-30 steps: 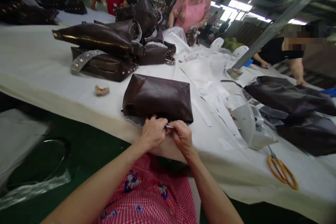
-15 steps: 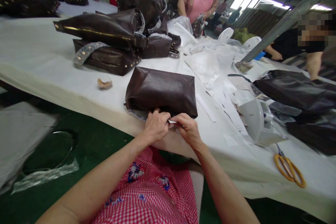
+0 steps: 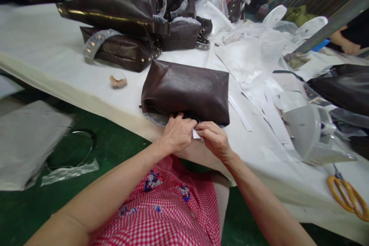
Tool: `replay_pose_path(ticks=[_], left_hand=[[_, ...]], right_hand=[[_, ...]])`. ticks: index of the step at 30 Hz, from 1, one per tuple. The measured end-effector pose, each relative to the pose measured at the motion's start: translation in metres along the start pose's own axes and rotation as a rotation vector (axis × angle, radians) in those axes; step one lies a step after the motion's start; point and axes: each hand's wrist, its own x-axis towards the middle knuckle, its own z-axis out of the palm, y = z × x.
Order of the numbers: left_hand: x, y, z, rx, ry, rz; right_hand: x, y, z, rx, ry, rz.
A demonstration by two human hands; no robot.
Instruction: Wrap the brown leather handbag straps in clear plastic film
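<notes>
A dark brown leather bag (image 3: 187,90) lies on its side on the white-covered table, right in front of me. At its near edge my left hand (image 3: 180,132) is closed on the bag, with some fingertips tucked out of sight against the leather. Close beside it, my right hand (image 3: 215,140) pinches a small white tag (image 3: 196,133) between thumb and fingers. Clear plastic wrap (image 3: 155,119) shows along the bag's lower left edge. What joins the tag to the bag is hidden by my fingers.
Several more brown bags (image 3: 121,5) are stacked behind. A tape roll piece (image 3: 118,81) lies to the left. On the right are paper strips (image 3: 240,113), a tape dispenser (image 3: 314,134), orange-handled scissors (image 3: 347,196) and plastic sheets (image 3: 250,54). Co-workers stand across the table.
My view has tilted down and shifted left. Both hands stay at the bag's near edge; the right has come closer to the left, and the white tag now hangs downward.
</notes>
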Motion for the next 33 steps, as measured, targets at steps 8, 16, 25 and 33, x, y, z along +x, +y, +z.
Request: replay_pose_path(ticks=[8, 16, 25, 33], left_hand=[[0.002, 0.0, -0.004, -0.002, -0.042, 0.012], [0.003, -0.001, -0.005, -0.003, -0.055, 0.021], [0.007, -0.007, -0.012, -0.002, -0.117, 0.079], [0.013, 0.011, -0.013, 0.12, -0.145, -0.003]], right_hand=[[0.004, 0.008, -0.013, -0.074, -0.154, -0.184], [0.005, 0.019, -0.019, 0.018, -0.325, -0.176], [0.006, 0.019, -0.017, -0.1, -0.352, -0.229], [0.004, 0.012, -0.023, -0.206, -0.286, -0.296]])
